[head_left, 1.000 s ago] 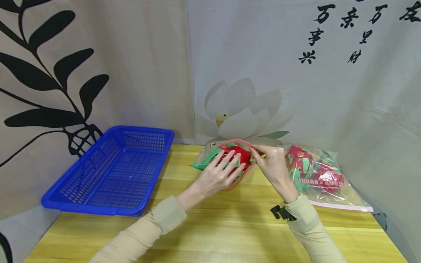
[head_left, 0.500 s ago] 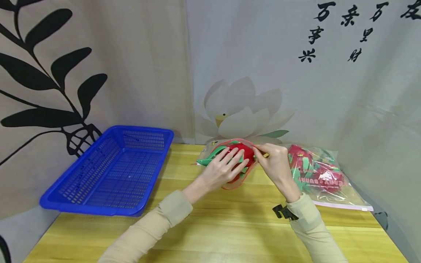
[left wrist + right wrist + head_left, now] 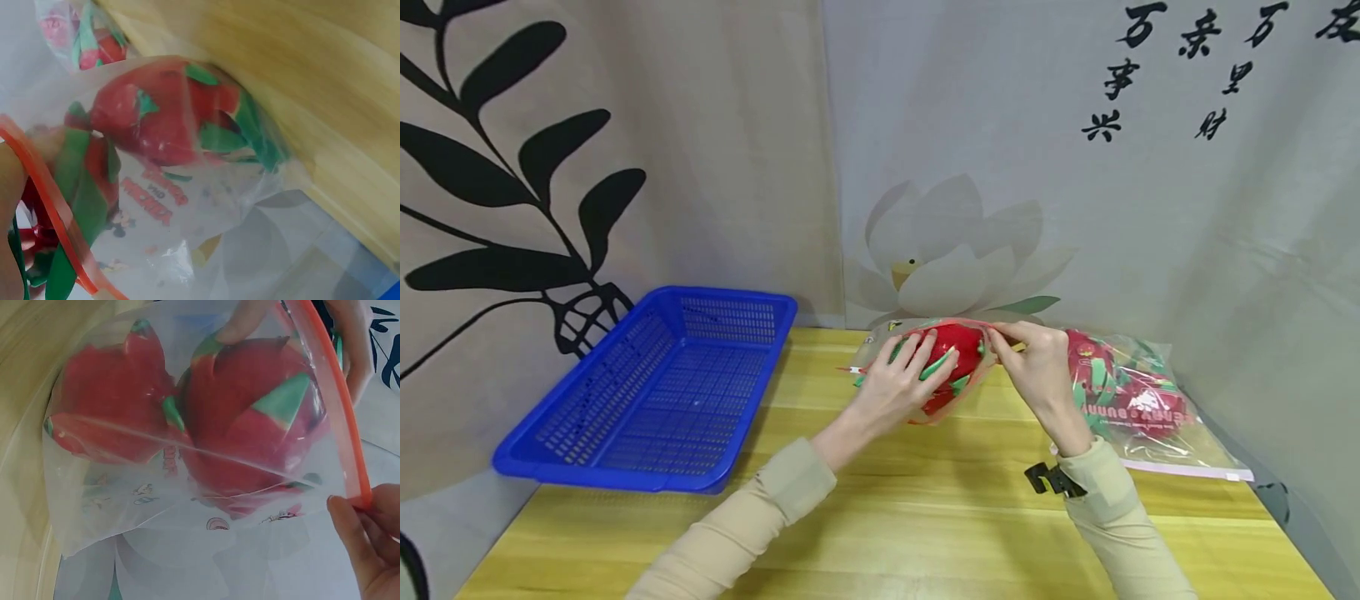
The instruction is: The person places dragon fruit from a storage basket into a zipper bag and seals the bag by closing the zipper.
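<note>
In the head view my left hand (image 3: 887,390) holds a red dragon fruit (image 3: 961,346) with green scales, its fingers curved over the top. That fruit sits in the mouth of a clear zip bag with a red zip strip (image 3: 337,394). Deeper in the bag lies a second dragon fruit (image 3: 112,403), plain in the right wrist view. My right hand (image 3: 1037,367) pinches the corner of the zip strip between thumb and fingertip. Through the film, the thumb (image 3: 244,322) of my left hand shows against the nearer fruit.
A blue slotted plastic basket (image 3: 692,400) stands at the left of the wooden table (image 3: 925,517). At the right lies another zip bag (image 3: 1187,454) with dragon fruits inside. A printed cloth (image 3: 962,108) hangs behind the table.
The dragon fruit under my left hand has moved rightward and further into the bag. My right hand has shifted slightly right, still pinching the zip strip.
</note>
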Demonstrator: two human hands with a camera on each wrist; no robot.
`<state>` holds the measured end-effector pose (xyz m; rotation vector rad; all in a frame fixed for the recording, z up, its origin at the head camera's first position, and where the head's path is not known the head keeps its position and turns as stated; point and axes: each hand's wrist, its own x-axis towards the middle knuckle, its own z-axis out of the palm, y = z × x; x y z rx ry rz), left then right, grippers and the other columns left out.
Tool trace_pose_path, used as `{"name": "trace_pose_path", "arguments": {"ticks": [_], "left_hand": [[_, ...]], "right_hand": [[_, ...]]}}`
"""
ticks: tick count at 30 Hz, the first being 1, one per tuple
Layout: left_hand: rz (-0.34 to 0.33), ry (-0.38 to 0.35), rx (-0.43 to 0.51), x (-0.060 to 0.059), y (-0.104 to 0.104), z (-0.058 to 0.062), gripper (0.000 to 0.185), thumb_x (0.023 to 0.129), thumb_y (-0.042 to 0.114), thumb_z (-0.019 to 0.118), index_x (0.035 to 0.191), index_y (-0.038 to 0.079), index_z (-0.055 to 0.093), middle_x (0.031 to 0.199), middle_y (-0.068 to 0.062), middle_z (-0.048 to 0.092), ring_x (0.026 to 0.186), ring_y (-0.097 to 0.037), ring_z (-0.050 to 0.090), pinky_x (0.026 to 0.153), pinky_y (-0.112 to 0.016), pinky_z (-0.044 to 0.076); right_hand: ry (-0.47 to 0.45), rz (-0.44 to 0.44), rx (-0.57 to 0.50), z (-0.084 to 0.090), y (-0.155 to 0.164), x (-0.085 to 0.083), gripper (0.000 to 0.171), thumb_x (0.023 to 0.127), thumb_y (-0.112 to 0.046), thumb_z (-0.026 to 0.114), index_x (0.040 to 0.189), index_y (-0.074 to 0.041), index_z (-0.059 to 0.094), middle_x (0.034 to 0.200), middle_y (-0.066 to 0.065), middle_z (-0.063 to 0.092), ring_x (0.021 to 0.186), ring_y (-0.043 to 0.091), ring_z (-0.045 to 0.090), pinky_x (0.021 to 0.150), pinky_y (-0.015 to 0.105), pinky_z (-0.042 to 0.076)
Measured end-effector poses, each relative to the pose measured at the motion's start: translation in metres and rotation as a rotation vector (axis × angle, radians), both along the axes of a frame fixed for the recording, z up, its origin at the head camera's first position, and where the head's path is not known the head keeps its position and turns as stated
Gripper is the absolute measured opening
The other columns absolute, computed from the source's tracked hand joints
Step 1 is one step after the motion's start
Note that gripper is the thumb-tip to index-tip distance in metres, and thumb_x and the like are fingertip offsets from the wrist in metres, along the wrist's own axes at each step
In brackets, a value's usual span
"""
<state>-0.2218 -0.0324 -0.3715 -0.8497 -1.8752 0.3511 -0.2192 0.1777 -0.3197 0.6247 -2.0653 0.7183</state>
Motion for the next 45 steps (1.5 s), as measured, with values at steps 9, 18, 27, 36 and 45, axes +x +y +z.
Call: {"name": "trace_pose_path", "arguments": {"ticks": [9,18,27,36,45], "left_hand": [[0.140,0.008,0.022,0.003,-0.003,-0.005,0.069,0.070,0.039,0.077,0.131,0.024,0.049,0.124,-0.008,0.062,0.104,-0.023,0.060,0.086,-0.041,0.049],[0.162,0.030,0.086,0.006,-0.007,-0.002,0.071,0.063,0.035,0.081,0.128,0.026,0.056,0.116,-0.007,0.066,0.098,-0.023,0.062,0.080,-0.038,0.047],[0.188,-0.003,0.065,0.009,-0.009,0.004,0.077,0.059,0.038,0.084,0.130,0.027,0.054,0.116,-0.008,0.065,0.104,-0.025,0.062,0.083,-0.039,0.047],[0.217,-0.047,0.032,0.014,-0.004,0.008,0.079,0.058,0.036,0.085,0.130,0.027,0.054,0.114,-0.007,0.066,0.103,-0.025,0.063,0.085,-0.037,0.049],[0.295,-0.119,-0.002,0.025,-0.004,0.018,0.080,0.058,0.039,0.084,0.130,0.027,0.054,0.113,-0.009,0.063,0.106,-0.025,0.060,0.086,-0.038,0.046]], "right_hand": [[-0.032,0.019,0.009,0.000,-0.005,0.002,0.007,0.081,-0.001,0.070,0.084,0.003,0.075,0.070,0.013,0.072,0.058,0.020,0.068,0.050,0.027,0.054],[-0.157,0.010,0.069,0.001,-0.009,0.015,0.020,0.076,-0.001,0.075,0.096,0.001,0.074,0.080,0.014,0.074,0.066,0.023,0.070,0.055,0.035,0.058],[-0.198,-0.045,0.100,0.006,-0.008,0.019,0.017,0.074,0.007,0.066,0.089,0.003,0.074,0.069,0.015,0.072,0.057,0.022,0.068,0.046,0.025,0.048],[-0.151,-0.094,0.043,0.011,-0.003,0.018,0.013,0.072,0.006,0.064,0.078,0.002,0.075,0.063,0.013,0.070,0.051,0.019,0.066,0.050,0.017,0.047],[-0.183,-0.100,0.033,0.017,0.000,0.020,0.012,0.074,0.002,0.064,0.080,0.002,0.075,0.066,0.013,0.071,0.055,0.021,0.066,0.051,0.025,0.050]]}}
